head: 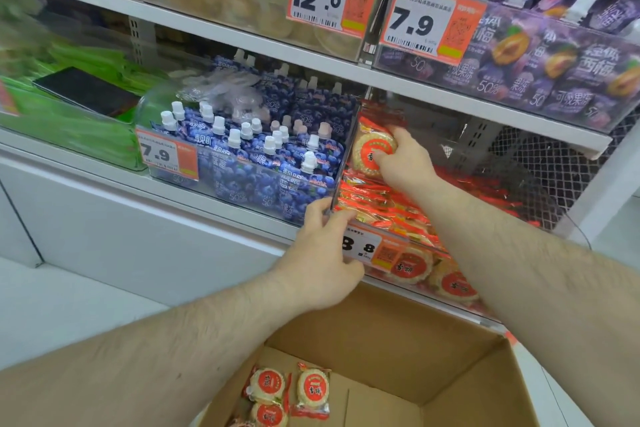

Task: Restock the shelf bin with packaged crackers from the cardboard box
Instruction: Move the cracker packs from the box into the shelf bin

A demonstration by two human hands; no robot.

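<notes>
A clear shelf bin [460, 300] on the middle shelf holds several red-and-orange cracker packs [388, 210]. My right hand [403, 159] reaches into the bin and holds one round cracker pack [372, 146] upright against the bin's left wall. My left hand [320, 253] grips the bin's front left corner, beside the 8.8 price tag [367, 248]. Below, an open cardboard box [398, 350] holds a few more cracker packs [311, 390] at its bottom left.
Left of the cracker bin stands a bin of blue spouted jelly pouches [263, 152]. A dark flat object [86, 90] lies on green packs at far left. Purple pouches [540, 59] fill the shelf above right. A mesh panel [561, 170] backs the shelf.
</notes>
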